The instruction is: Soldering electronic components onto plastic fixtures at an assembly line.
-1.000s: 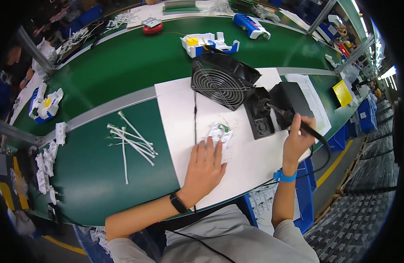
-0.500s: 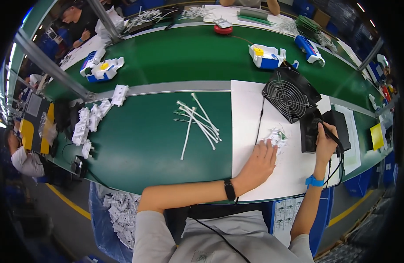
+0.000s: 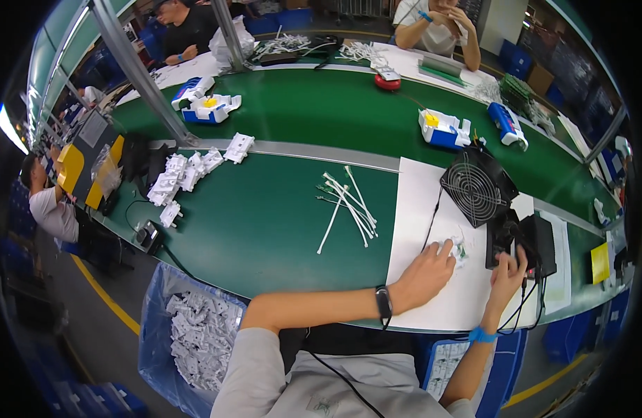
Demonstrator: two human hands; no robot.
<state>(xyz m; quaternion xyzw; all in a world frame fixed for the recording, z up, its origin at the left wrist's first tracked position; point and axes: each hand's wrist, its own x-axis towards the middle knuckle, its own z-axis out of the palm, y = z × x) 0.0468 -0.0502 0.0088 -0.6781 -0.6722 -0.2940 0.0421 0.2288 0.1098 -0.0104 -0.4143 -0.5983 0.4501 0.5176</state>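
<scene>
My left hand (image 3: 425, 277) rests on the white sheet, its fingertips closed on a small white plastic part with green on it (image 3: 459, 253); the fingers hide some of the part. To the right, my right hand (image 3: 506, 280) is raised just in front of a black soldering-iron stand (image 3: 501, 240). Its thumb and forefinger are apart, with nothing visible between them. Beside that stand is a black box-shaped unit (image 3: 539, 244) with dark cables. Behind them stands a black fan with a round wire guard (image 3: 472, 187).
Several white cable bundles (image 3: 350, 209) lie on the green mat. White plastic housings (image 3: 169, 180) are piled at left. A blue bin (image 3: 157, 341) of white parts stands below the table edge. Blue-and-white casings (image 3: 443, 130) sit on the far strip. Other people are across the table.
My right hand has let go of the soldering iron at the stand and drawn slightly back. My left hand stays at the white part. The whole view has shifted with my head.
</scene>
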